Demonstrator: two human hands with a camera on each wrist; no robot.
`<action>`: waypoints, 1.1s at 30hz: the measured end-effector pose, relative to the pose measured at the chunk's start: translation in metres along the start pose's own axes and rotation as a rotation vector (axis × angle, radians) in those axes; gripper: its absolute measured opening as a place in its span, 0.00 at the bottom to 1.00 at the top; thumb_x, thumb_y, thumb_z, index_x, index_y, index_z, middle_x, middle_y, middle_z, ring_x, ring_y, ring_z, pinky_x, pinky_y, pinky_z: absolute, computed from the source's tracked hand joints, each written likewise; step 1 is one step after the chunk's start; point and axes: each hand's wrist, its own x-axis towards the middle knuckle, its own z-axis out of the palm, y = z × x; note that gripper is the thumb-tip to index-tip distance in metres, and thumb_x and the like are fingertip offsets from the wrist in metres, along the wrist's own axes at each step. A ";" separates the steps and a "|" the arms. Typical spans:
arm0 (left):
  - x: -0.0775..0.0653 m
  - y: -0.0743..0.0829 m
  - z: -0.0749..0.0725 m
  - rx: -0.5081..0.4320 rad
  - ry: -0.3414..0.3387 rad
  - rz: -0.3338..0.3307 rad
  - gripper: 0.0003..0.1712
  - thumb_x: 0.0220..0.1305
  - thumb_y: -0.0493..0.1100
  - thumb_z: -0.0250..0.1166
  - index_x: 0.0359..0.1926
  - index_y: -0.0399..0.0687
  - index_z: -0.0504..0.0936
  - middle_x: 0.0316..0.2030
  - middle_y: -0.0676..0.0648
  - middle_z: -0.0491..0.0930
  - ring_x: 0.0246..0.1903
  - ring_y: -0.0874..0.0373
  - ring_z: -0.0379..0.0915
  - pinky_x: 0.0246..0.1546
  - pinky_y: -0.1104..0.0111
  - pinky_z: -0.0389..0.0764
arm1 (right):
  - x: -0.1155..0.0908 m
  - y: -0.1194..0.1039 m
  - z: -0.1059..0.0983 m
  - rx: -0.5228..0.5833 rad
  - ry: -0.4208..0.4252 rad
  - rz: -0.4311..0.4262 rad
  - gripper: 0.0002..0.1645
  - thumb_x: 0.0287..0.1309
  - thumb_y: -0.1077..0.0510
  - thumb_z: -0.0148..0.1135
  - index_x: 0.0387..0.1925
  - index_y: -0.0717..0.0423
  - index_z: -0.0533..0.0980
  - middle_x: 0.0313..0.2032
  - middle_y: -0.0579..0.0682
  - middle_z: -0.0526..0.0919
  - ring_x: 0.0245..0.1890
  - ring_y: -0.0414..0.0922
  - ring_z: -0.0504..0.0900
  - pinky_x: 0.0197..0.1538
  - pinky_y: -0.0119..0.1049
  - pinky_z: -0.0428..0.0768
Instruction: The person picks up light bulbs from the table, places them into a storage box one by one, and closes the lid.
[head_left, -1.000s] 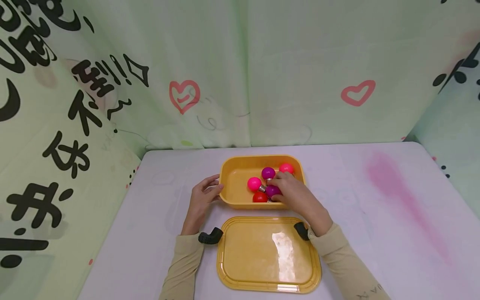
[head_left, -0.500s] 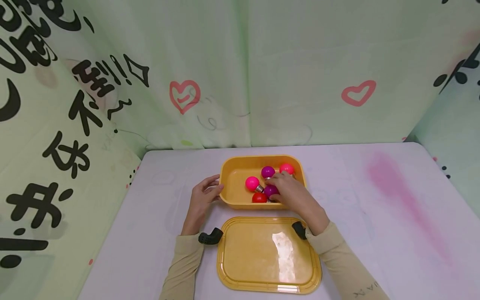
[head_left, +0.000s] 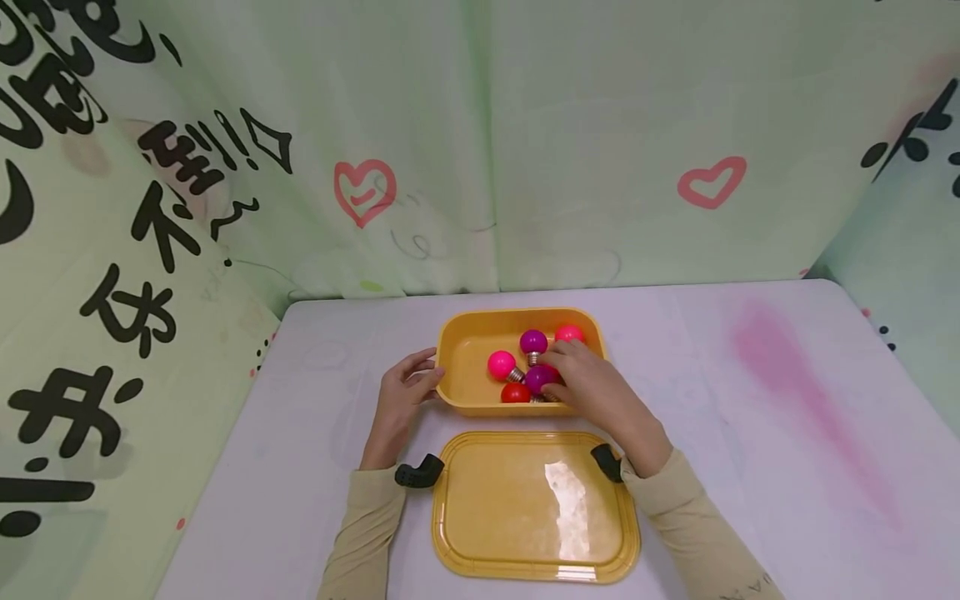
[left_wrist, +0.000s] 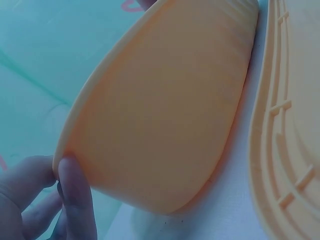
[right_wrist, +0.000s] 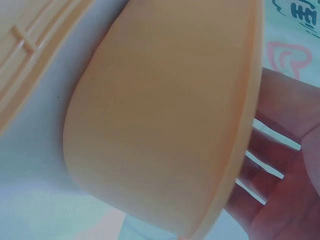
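Note:
A yellow plastic box (head_left: 468, 346) holds several toy light bulbs with silvery screw bases. They are a pink bulb (head_left: 501, 364), a purple bulb (head_left: 533, 340), another purple bulb (head_left: 537, 380), a red bulb (head_left: 515, 392) and a second pink bulb (head_left: 569, 332). My left hand (head_left: 399, 404) pinches the box's left end; its thumb (left_wrist: 77, 185) lies on the outer wall and the fingers curl at the rim. My right hand (head_left: 596, 392) reaches over the right side, thumb and forefinger apart beside the lower purple bulb. Spread fingers (right_wrist: 272, 150) pass behind the rim, their tips hidden.
In front of the box a yellow lid (head_left: 517, 508) lies flat on the white table (head_left: 750, 467). Black straps (head_left: 420, 472) show at both cuffs. A pale green curtain (head_left: 570, 125) hangs behind the table and at its sides.
My right hand shifts slightly left, then back right among the bulbs; the pink and lower purple bulbs slide slightly left. The whole view shifts a little. My left hand stays at the box.

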 end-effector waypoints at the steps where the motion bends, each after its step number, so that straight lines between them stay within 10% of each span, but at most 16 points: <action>1: 0.000 0.000 0.000 0.002 0.002 0.001 0.23 0.64 0.37 0.68 0.60 0.42 0.78 0.49 0.40 0.76 0.37 0.54 0.77 0.33 0.74 0.83 | -0.001 0.000 -0.001 0.000 0.003 -0.002 0.27 0.48 0.58 0.78 0.52 0.62 0.81 0.49 0.58 0.80 0.49 0.53 0.78 0.50 0.48 0.84; 20: -0.008 0.009 -0.006 0.065 0.030 0.000 0.26 0.66 0.43 0.67 0.62 0.40 0.77 0.46 0.41 0.77 0.32 0.58 0.78 0.35 0.68 0.86 | -0.021 -0.006 -0.020 0.020 0.042 0.037 0.18 0.53 0.58 0.75 0.42 0.65 0.80 0.34 0.53 0.75 0.35 0.47 0.72 0.39 0.38 0.77; 33: -0.032 0.022 -0.016 0.088 0.011 0.015 0.21 0.66 0.37 0.66 0.57 0.33 0.78 0.43 0.43 0.78 0.40 0.43 0.78 0.35 0.69 0.86 | -0.047 -0.004 -0.035 0.068 0.063 0.125 0.26 0.57 0.59 0.72 0.55 0.66 0.78 0.47 0.59 0.80 0.44 0.54 0.79 0.49 0.49 0.83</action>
